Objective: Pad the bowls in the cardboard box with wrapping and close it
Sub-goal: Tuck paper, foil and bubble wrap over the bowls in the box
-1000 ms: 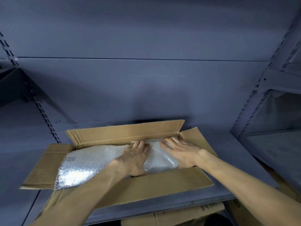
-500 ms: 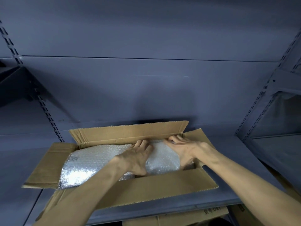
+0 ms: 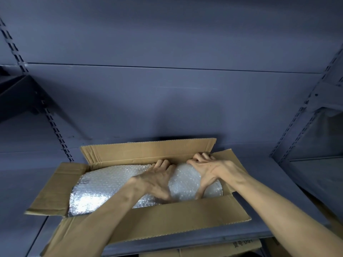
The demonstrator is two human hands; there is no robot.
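1. The cardboard box point(image 3: 130, 227) sits on a grey metal shelf point(image 3: 278, 182) with all four flaps open. The bowls themselves are hidden under the bubble wrap point(image 3: 104, 184), except perhaps a pale curved rim at the right end, too dim to be sure of.
2. The left hand point(image 3: 157, 180) lies flat on the wrap, fingers fairly straight and pressing down near the far wall.
3. The right hand point(image 3: 206, 167) has its fingers curled at the far right corner, apparently tucking the wrap's edge down; whether they actually pinch the wrap cannot be told.
4. To do this well, I judge: keep the left palm pinning the sheet while the right pushes the edge down between bowl and wall.
5. The left end of the wrap rides up over the left flap point(image 3: 55, 188); it needs tucking in before any flap folds.
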